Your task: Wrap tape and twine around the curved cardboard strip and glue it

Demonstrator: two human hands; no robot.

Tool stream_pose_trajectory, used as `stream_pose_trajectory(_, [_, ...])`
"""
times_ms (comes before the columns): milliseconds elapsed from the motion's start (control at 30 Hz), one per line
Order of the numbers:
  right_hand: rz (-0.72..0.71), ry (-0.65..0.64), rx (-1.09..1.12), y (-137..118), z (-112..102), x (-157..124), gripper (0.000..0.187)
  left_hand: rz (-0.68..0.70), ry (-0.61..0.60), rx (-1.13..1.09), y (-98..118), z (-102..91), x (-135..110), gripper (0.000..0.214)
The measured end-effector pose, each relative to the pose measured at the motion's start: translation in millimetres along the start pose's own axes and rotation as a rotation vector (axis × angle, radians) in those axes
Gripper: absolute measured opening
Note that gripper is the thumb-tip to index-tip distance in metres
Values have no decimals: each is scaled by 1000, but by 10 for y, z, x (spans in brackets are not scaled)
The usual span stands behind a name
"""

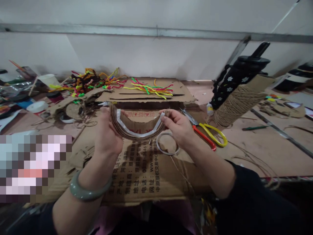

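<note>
Both hands hold a curved cardboard strip that sags in a U shape, with white tape along its inner face. My left hand grips its left end with closed fingers; a green bangle sits on that wrist. My right hand pinches the right end between thumb and fingers. A roll of clear tape lies just below my right hand on a flat cardboard sheet with printed text.
Scissors with red and yellow handles lie right of my right hand. A spool of jute twine and a black floral roll lean at right. Coloured pipe cleaners lie on cardboard behind. Cups and clutter fill the left.
</note>
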State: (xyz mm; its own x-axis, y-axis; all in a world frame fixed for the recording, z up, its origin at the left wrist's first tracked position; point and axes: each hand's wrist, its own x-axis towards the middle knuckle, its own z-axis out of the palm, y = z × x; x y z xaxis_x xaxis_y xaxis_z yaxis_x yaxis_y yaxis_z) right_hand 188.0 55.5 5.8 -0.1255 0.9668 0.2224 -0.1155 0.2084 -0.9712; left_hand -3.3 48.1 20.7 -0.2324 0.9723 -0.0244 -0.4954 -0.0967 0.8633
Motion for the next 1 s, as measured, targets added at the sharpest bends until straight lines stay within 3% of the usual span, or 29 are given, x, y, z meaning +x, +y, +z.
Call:
stream_pose_trajectory(67, [-1,47,57,-1,-38,34,42,70,78,-136,36,21,-14,46])
stream_pose_trajectory(133, [14,31,89,-14,-55,34,41,4,41,-107,17,37,-40,43])
stream_pose_trajectory(233, [34,-48,75,-36,-21,-21,36,-57,-142,65,-87,60,-128,23])
stream_pose_trajectory(300, [28,-97,14,-46,22,-74,33,-41,-301,179,-148,81,-208,24])
stream_pose_trajectory(400, [1,-188,-65,-60,73,-140,30,-63,-381,212,-170,113,-304,23])
stream_pose_trajectory(533, [-4,-290,-75,-81,90,-186,29,-132,-405,175,-134,133,-340,25])
stream_pose_trajectory(867, [-72,-299,-107,-75,67,-206,28,-188,-386,149,-161,123,-334,25])
stream_pose_trajectory(1000, [-1,-240,-31,-48,77,-214,34,-145,-407,166,-183,91,-331,23])
